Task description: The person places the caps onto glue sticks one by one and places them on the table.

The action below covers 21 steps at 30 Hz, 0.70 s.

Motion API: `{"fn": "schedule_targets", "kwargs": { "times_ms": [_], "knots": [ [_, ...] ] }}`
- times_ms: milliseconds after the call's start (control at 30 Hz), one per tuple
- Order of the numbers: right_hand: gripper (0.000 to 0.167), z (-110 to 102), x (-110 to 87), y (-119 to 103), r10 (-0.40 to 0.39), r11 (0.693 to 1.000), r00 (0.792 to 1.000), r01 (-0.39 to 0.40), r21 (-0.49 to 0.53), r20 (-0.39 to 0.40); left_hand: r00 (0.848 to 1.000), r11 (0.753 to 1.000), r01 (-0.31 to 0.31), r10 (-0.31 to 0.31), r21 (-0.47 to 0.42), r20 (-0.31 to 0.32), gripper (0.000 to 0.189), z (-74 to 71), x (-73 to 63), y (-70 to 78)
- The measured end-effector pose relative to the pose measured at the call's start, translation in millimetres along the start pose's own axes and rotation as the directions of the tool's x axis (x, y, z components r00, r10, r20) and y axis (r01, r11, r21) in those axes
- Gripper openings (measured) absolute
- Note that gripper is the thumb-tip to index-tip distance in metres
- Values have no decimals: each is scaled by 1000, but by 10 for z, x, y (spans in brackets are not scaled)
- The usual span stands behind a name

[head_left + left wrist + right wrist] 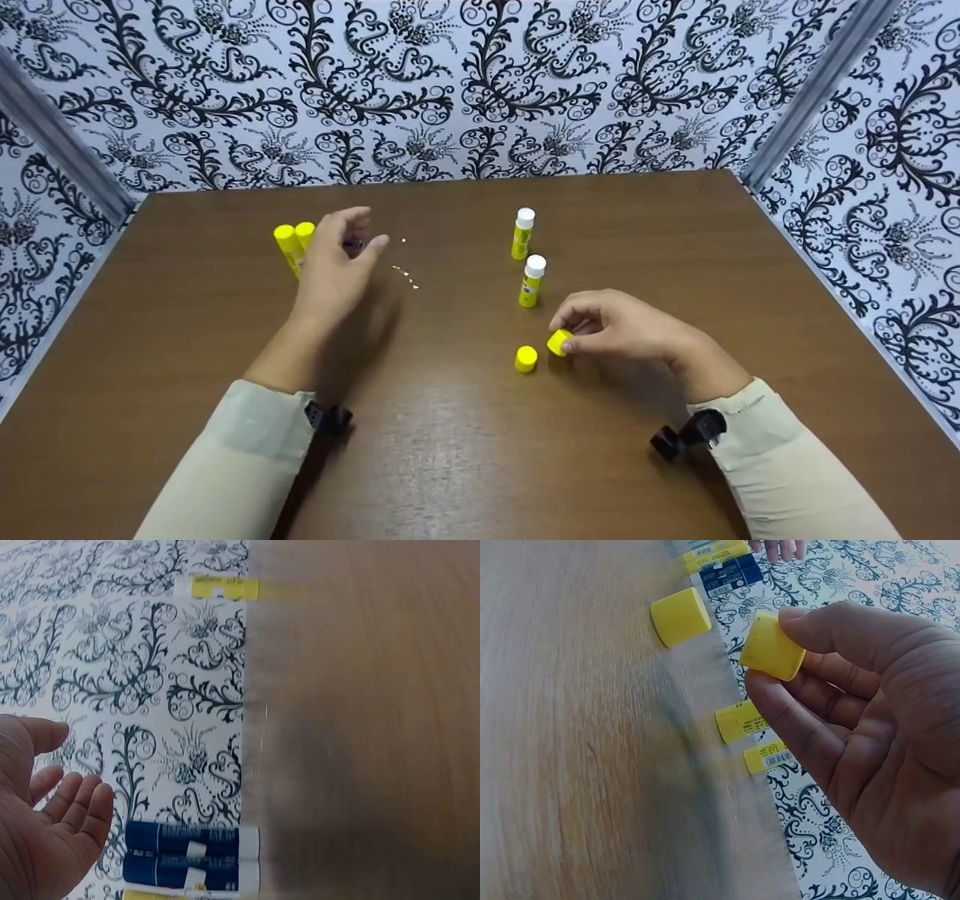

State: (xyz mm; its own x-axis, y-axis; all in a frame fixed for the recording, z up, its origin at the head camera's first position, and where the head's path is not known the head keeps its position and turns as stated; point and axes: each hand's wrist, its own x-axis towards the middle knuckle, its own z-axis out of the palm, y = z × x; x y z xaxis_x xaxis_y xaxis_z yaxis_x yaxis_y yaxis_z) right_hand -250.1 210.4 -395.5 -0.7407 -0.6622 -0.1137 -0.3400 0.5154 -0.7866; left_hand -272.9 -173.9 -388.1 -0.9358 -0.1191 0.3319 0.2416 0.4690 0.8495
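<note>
My right hand (637,330) pinches a yellow cap (559,342) between thumb and fingers, just above the table; the right wrist view shows the cap (769,649) tilted in the grip. Beside it a second yellow cap (526,359) stands on the wood. Two yellow glue sticks with white tops, one farther back (523,238) and one nearer (530,289), stand upright beyond them. My left hand (334,274), fingers loosely bent and holding nothing, is next to two yellow-topped glue sticks (285,238), partly covering them. Two dark blue glue sticks (199,840) appear in the left wrist view.
Small pale crumbs (406,276) lie on the brown table (435,435) to the right of the left hand. Patterned panels (465,90) stand behind the table and along its sides. Each wrist carries a black camera mount (686,435).
</note>
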Motion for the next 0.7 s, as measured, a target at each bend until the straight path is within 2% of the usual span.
{"fn": "schedule_targets", "kwargs": {
  "times_ms": [233,400,700],
  "knots": [
    [20,-23,-4,-21,-14,996,1000,14,84,-3,999,999,-38,38,-11,32,46,181,3,77],
    [22,-36,-7,-10,-2,989,1000,4,150,-14,998,999,-40,42,-36,56,45,273,6,103],
    [27,-72,-15,32,-34,971,996,53,234,-86,995,997,-53,56,-50,81,44,408,30,183]
  ]
}}
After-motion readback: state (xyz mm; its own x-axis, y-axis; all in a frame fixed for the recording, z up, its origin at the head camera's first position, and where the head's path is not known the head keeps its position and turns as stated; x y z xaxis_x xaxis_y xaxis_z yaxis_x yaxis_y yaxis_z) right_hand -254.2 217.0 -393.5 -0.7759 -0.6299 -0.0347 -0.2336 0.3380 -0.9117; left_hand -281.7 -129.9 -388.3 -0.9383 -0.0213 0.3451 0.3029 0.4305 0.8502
